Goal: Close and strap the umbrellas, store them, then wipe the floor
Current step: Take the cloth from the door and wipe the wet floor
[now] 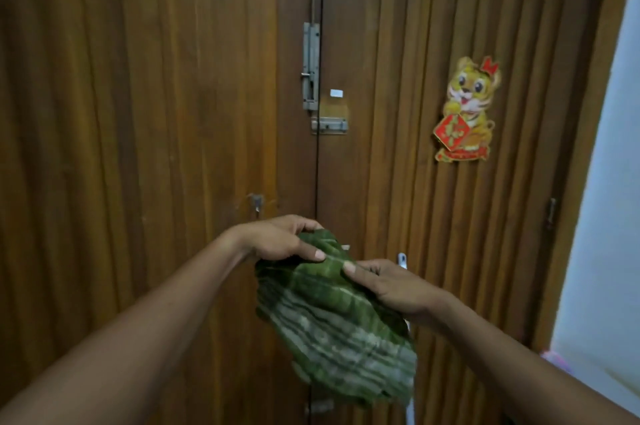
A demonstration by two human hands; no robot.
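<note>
Before the wooden door (173,112), cloth (332,327) ready.
Both hands, left hand (277,241) and right hand (391,286), grip its near edge; I should fold it flat before wiping.

- The cloth (332,320) gripped by the left hand (277,241) and the right hand (391,286) is dark green, crossed by paler whitish-green stripes in a check pattern; the pale bands are broadest below the fingers
- The double door (173,112) behind the fingers is warm brown wood with vertical ribbing
- The bolt (311,67) above the fingers is dull grey metal; so is the latch (329,125) under it
- The tiger sticker (465,111), up and right of the fingers, is yellow-gold with a red bow and a red diamond placard
- The wall (609,216) far right of the fingers is pale bluish white
</note>
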